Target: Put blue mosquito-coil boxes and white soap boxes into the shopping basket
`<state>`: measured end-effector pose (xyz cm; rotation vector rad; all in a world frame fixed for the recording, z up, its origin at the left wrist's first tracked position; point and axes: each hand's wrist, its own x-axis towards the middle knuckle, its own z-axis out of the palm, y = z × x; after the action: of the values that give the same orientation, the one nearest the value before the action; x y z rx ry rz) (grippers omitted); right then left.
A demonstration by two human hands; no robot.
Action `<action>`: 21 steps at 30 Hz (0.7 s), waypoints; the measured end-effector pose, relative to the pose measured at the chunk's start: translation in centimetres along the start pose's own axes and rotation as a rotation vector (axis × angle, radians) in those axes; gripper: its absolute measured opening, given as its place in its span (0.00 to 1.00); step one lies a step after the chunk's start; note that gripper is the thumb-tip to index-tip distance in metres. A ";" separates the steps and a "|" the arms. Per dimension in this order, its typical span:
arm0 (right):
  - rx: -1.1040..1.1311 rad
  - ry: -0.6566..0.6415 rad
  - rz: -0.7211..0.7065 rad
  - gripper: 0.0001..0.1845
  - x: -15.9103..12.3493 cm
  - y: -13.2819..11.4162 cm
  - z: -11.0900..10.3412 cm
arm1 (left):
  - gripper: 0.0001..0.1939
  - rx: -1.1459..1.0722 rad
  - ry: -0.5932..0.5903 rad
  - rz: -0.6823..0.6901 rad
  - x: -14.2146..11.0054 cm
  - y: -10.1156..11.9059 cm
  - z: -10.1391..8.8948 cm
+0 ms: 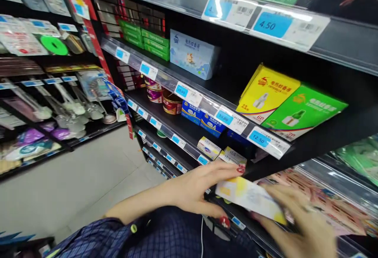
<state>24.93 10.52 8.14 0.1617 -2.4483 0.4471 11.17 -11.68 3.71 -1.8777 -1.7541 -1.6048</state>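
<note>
A small white-and-yellow box (251,197), its print smeared by motion, is tilted in front of the shelves. My right hand (304,218), also blurred, grips its right part between thumb and fingers. At the box's left end is my left hand (197,189), with thumb and fingers spread apart. Its fingertips lie by the box's upper left edge, and whether they touch it I cannot tell. Just beyond that hand, similar white-and-yellow boxes (209,148) stand on a lower shelf.
Above stand a yellow box (267,93), a green box (305,110) and a light-blue box (191,53). Blue boxes (211,123) and round tins (171,102) sit lower. Price-tagged shelf edges (268,140) jut out near my hands. Ladles (71,120) hang left, past the tiled floor (118,167).
</note>
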 end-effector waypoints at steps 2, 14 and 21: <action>0.053 -0.057 -0.105 0.22 -0.2 -1.0 3.1 | 0.30 0.051 -0.056 -0.056 -0.5 0.0 -0.4; -0.048 0.007 0.055 0.14 -4.1 0.7 4.1 | 0.24 -0.064 -0.028 -0.430 3.1 -13.9 -8.1; -0.084 0.017 0.109 0.12 -6.7 1.4 3.4 | 0.27 -0.184 -0.140 -0.591 3.7 -20.7 -6.1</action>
<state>27.99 10.70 1.10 -0.0115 -2.4623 0.3904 -9.29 -6.70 -2.21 -1.6648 -2.4704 -1.9056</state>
